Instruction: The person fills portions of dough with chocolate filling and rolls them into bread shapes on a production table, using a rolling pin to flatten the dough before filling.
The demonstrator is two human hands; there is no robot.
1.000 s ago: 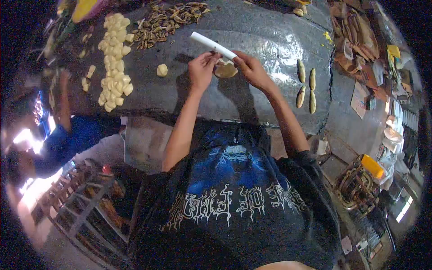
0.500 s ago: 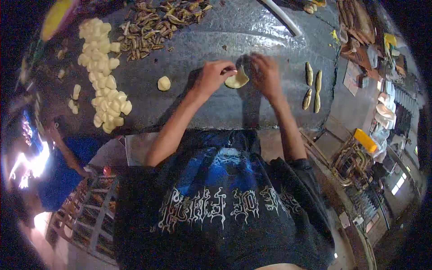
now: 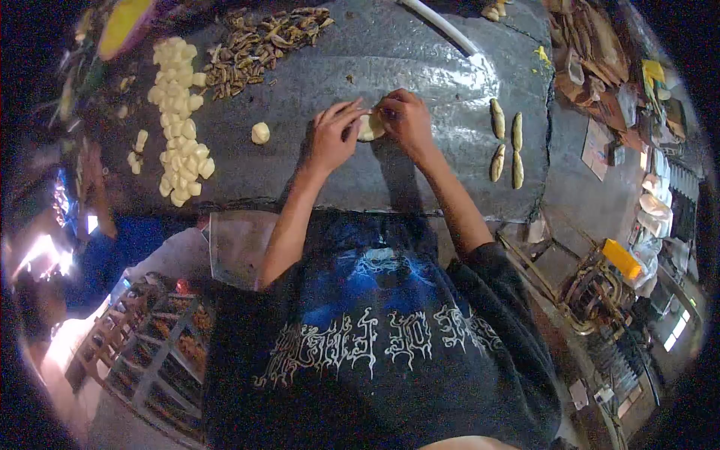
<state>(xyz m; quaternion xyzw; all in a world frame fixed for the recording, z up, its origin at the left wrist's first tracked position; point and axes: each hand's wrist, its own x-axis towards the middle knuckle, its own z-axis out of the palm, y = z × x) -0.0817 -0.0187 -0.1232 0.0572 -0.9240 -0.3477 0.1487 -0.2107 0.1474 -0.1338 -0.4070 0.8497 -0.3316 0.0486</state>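
A small flattened round of pale dough (image 3: pixel 370 128) is between my two hands, over the dark tabletop. My left hand (image 3: pixel 334 136) is at its left edge, fingers bent and closed on the rim. My right hand (image 3: pixel 406 121) pinches the upper right side, and its fingers cover part of the round. Whether anything lies on the dough is hidden. To the left of my left hand sits a single dough ball (image 3: pixel 260 133). Several slim, finished-looking dough rolls (image 3: pixel 517 130) lie to the right of my right hand.
A long heap of dough balls (image 3: pixel 178 120) runs down the table's left side. Behind it is a pile of brown slices (image 3: pixel 262 41). A pale pipe-like rod (image 3: pixel 442 26) lies at the back. At lower left is a rack (image 3: pixel 154 360), with another person's blue clothing (image 3: pixel 120 255) nearby.
The camera view has shifted slightly. My right hand has come down from a blurred, raised position onto the dough round, and my left fingers have spread further along its edge.
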